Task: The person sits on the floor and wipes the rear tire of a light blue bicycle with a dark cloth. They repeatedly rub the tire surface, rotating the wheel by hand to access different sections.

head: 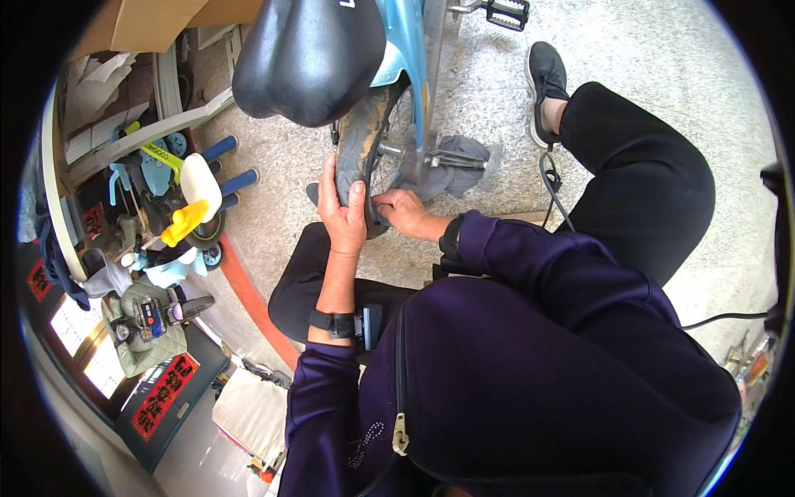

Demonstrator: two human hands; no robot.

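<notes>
A bicycle with a light blue frame (417, 68) and a wide black saddle (310, 56) stands before me at the top. Its rear tyre (361, 133) is dark with brown dirt on the tread. My left hand (343, 214) is wrapped around the lower part of the tyre, fingers on one side and thumb on the other. On the right side of the wheel, my right hand (400, 211) pinches at the tyre's edge near the rim; its fingertips are partly hidden, and what they grip is unclear. The axle (391, 150) sits just above my right hand. A grey cloth (459, 164) lies beyond it on the floor.
A bicycle pedal (507, 13) juts out at the top. Children's scooters with a yellow part (186, 222) stand by a metal frame (143, 133) at the left. A cardboard box (149, 25) is upper left. A dark cable (553, 180) runs beside my right leg.
</notes>
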